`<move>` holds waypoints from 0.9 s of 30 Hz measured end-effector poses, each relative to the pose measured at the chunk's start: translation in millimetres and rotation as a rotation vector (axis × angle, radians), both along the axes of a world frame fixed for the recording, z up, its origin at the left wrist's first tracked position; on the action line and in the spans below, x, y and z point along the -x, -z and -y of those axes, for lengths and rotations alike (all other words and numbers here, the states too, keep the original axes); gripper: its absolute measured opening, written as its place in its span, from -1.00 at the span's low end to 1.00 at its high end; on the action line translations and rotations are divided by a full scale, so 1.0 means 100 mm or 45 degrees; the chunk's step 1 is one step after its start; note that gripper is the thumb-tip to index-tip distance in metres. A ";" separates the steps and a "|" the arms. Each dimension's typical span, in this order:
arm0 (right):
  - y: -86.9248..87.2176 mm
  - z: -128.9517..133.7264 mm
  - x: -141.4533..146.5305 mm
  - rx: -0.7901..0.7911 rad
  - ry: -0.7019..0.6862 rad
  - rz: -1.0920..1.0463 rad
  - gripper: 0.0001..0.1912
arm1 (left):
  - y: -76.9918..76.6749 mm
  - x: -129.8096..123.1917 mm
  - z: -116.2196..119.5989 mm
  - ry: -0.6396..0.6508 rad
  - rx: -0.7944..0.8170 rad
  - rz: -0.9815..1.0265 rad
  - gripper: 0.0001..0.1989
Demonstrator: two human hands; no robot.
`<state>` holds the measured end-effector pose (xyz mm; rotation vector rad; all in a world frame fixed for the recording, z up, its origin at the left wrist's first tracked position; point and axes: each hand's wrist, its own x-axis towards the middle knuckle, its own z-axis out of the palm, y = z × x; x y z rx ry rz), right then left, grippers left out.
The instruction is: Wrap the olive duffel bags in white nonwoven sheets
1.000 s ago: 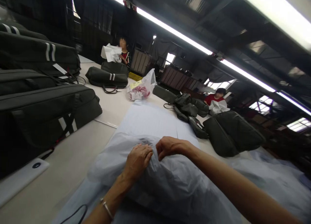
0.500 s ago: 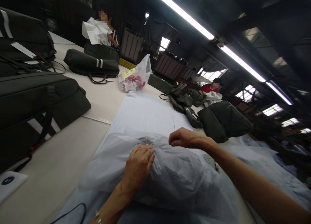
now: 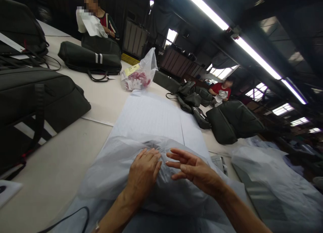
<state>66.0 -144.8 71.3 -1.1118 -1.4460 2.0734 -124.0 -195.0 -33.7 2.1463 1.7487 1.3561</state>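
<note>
A crumpled, translucent white plastic bag [image 3: 111, 174] lies in front of me, puffed up around something dark that shows faintly through it. My left hand [image 3: 143, 169] rests palm down on the middle of the bag, its fingers lying flat beside a gathered, creased spot. Just right of it, my right hand [image 3: 194, 170] is over the plastic with fingers spread and nothing in them. I cannot tell whether its fingertips touch the film. White paper sheets [image 3: 153, 115] lie beneath and beyond the bag.
Dark bags [image 3: 40, 108] with white stripes stand on the left of the table. A clear bag with red contents [image 3: 138, 74] sits beyond the paper. More dark bags [image 3: 233, 122] and loose plastic film [image 3: 275, 169] are on the right. Two people handle white sheets farther back.
My right hand has opened from a closed shape and come lower, nearer my left hand. My left hand stays on the plastic bag. The view has shifted slightly.
</note>
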 end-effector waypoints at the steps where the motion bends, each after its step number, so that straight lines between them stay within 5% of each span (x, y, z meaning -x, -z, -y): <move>1: 0.03 0.07 -0.03 0.046 0.029 -0.045 -0.40 | -0.01 0.00 0.00 0.006 0.010 -0.007 -0.76; 22: 0.22 0.10 -0.07 -0.062 -0.047 0.126 -0.43 | 0.01 0.03 -0.03 -0.021 -0.046 -0.051 -0.75; 27: 0.30 0.05 -0.06 -0.079 -0.047 0.152 -0.42 | 0.02 0.12 0.01 0.114 -0.079 -0.135 -0.69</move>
